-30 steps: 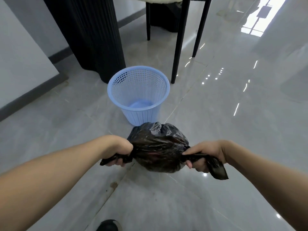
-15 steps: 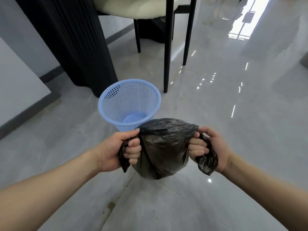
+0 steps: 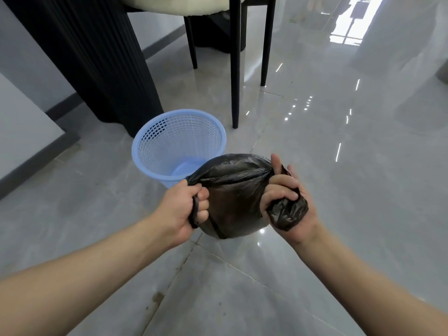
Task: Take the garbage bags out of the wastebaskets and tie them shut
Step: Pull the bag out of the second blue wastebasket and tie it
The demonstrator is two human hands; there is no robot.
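Glossy grey tiled floor (image 3: 315, 190) fills most of the view, strewn with light reflections; small brown stains on the tile near the bottom centre; dark fluted column (image 3: 97, 57) upper left, top cut off by the frame; chair (image 3: 235, 69) with black legs and a cream seat at top, seat mostly cropped; far side of the room washed out by glare, hard to read; blue mesh wastebasket (image 3: 169, 144) stands upright on the floor just beside the column base, no liner inside, its near lower wall hidden behind the bag; black garbage bag (image 3: 232, 202) held in the air between both hands, in front of the wastebasket, clear of the floor, bulging round, contents not visible; left hand (image 3: 184, 209) closed on a twisted black strand of the bag mouth, fingers (image 3: 203, 197) curled round it; right hand (image 3: 286, 197) closed on the other gathered end, a crumpled tail sticking out below the palm; whether a knot is formed cannot be told; both forearms cropped at the frame edges.
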